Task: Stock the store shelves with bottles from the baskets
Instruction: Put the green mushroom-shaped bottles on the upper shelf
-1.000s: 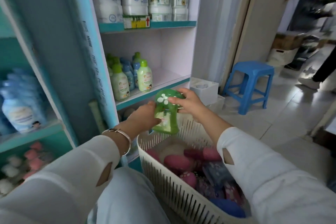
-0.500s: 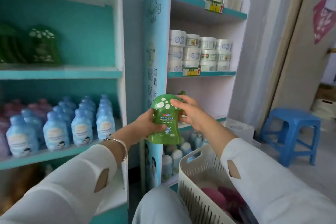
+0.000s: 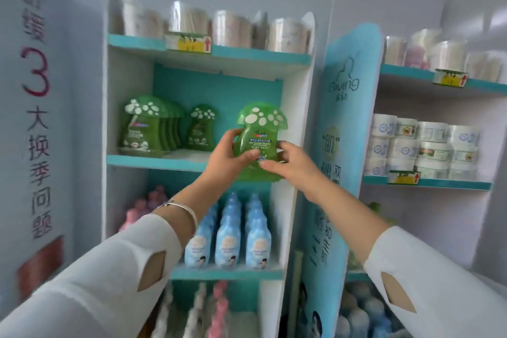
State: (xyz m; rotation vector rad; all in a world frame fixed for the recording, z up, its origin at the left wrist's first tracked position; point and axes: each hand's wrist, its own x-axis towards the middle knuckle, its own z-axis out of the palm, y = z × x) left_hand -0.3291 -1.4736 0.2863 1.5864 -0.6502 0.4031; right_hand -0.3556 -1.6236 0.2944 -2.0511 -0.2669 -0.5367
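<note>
Both hands are up at the teal middle shelf, holding one green mushroom-capped bottle upright in the air just in front of its right end. The left hand has its grip wrapped round the bottle's left side, thumb across the label. The right hand has its grip pinched on the lower right edge. The bottle's base hangs a little below the shelf's front lip and does not rest on it. On the shelf a tight row of matching green bottles fills the left end. A lone green one stands further back, between that row and the held bottle. The unit's white side wall rises just right of the cap; whether they touch I cannot tell. Beyond it stands a blue branded panel. Overhead, the next shelf carries clear tubs and a yellow price tag. Below, light-blue bottles stand in rows, with blurred pink ones to their left. Stacked white jars fill the neighbouring unit on the right. A silver bangle circles the left wrist.
</note>
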